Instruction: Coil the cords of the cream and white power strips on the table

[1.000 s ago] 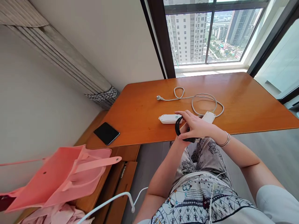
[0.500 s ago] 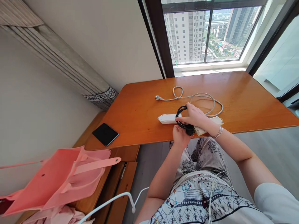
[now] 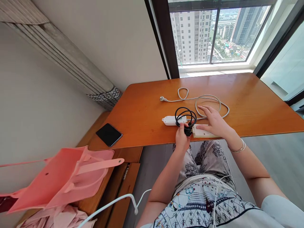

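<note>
My left hand (image 3: 182,138) is closed around a coiled black power cable (image 3: 178,110) at the table's near edge. The cable's black plug (image 3: 187,131) sits at my fingertips, its prongs facing right toward a cream power strip (image 3: 201,133). Whether the prongs touch the strip, I cannot tell. My right hand (image 3: 215,123) is spread over that strip with fingers apart, covering part of it. Behind the black coil lies a white power strip (image 3: 169,120). Its light grey cord (image 3: 224,106) loops across the table to a plug (image 3: 162,98) at the far left.
A dark phone or tablet (image 3: 109,134) lies at the left end of the wooden table (image 3: 142,110). Below it are a pink bag (image 3: 68,177), pink cloth (image 3: 59,218) and a white curved tube (image 3: 111,202). A window (image 3: 213,38) stands beyond the table.
My right hand has let go of the black cable and moved right onto the cream power strip. The black coil has loosened, and my left hand still holds it.
</note>
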`<action>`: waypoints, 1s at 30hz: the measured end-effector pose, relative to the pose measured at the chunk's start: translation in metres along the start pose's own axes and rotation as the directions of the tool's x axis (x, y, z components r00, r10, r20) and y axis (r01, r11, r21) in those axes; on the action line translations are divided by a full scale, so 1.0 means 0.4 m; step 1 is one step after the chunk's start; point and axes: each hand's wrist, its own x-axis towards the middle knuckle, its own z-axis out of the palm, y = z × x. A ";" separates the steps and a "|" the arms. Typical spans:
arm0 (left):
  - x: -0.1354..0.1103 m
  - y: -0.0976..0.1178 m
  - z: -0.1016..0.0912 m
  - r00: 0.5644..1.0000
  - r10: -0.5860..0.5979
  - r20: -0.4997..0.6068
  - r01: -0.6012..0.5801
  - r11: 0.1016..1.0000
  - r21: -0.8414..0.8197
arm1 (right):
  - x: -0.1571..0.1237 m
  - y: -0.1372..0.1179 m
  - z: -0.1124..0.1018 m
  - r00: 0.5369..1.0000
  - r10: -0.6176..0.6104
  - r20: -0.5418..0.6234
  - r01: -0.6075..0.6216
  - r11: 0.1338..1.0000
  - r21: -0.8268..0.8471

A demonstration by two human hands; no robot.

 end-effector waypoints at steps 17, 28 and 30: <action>-0.003 0.049 -0.043 0.983 -0.122 0.135 0.101 0.983 0.156 | -0.180 0.079 -0.076 0.977 0.186 -0.102 -0.124 0.889 0.441; -0.056 0.002 -0.022 0.909 -0.242 0.340 0.146 0.948 0.284 | -0.037 0.019 0.042 0.729 0.680 0.078 -0.201 0.103 0.974; -0.058 0.012 -0.027 0.907 -0.242 0.344 0.138 0.944 0.301 | -0.044 0.004 0.057 0.796 0.566 0.215 -0.271 0.015 0.963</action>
